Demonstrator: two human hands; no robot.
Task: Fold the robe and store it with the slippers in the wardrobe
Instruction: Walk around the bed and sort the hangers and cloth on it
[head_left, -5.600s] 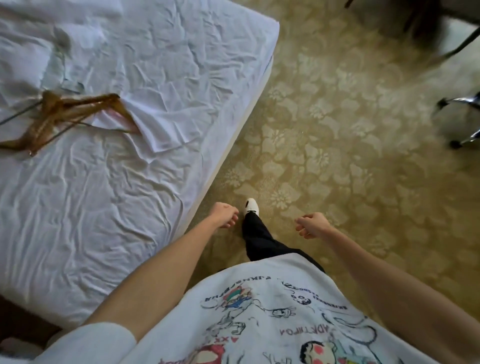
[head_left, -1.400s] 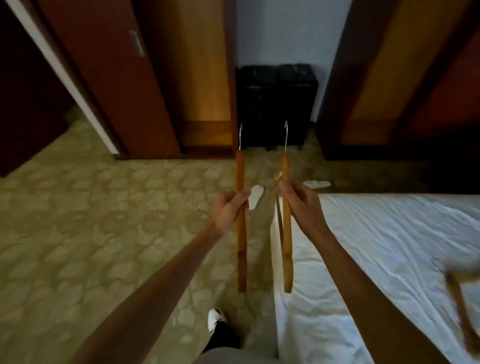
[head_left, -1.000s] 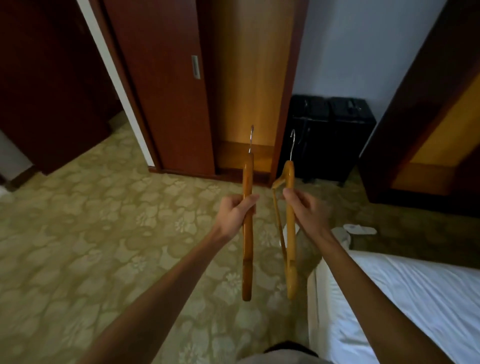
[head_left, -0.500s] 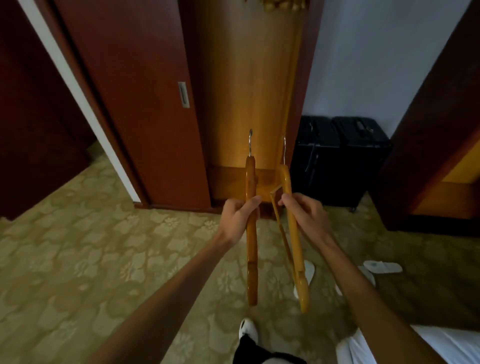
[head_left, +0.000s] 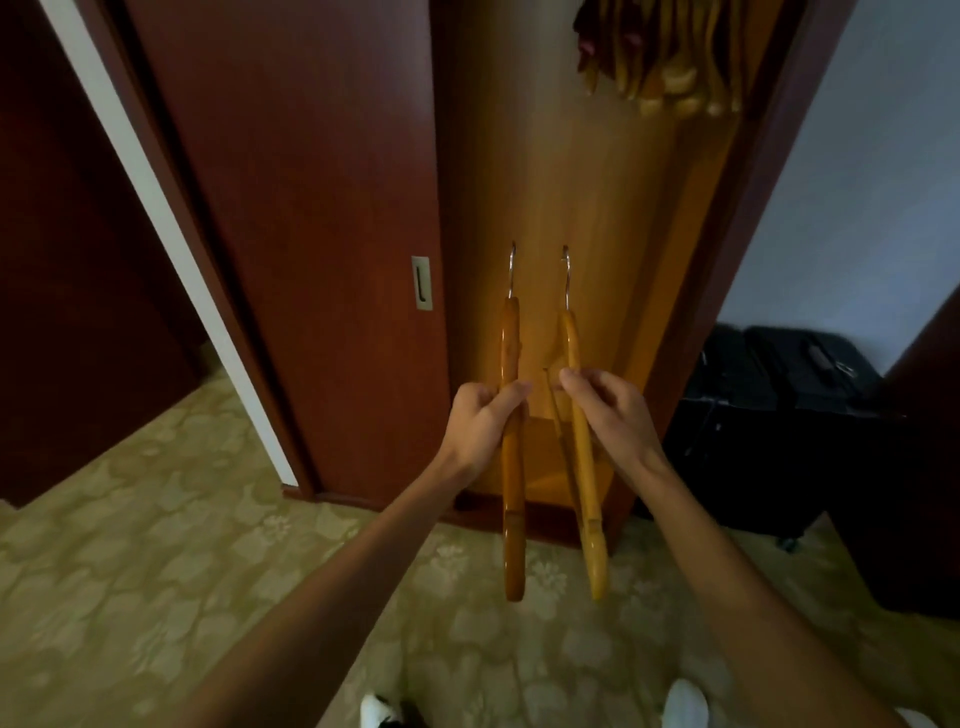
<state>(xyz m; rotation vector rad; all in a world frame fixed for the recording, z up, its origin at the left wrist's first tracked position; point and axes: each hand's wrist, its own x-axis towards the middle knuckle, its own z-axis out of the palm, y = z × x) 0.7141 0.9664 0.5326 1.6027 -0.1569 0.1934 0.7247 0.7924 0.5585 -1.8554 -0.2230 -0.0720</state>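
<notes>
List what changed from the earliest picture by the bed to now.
Both hands were empty beside the bed, where hangers lay. Now the left hand grips one wooden hanger, the right hand another, carried to the open wardrobe. Unchanged over the last moments: each hand's grip, hooks up.

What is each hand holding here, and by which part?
Left hand grips a wooden hanger around the middle of its body; right hand pinches a second wooden hanger at its middle too. Both hooks point up.

Both arms reach forward; left hand (head_left: 480, 423) and right hand (head_left: 610, 415) each grip 1 upright hanger, fingers curled.
</notes>
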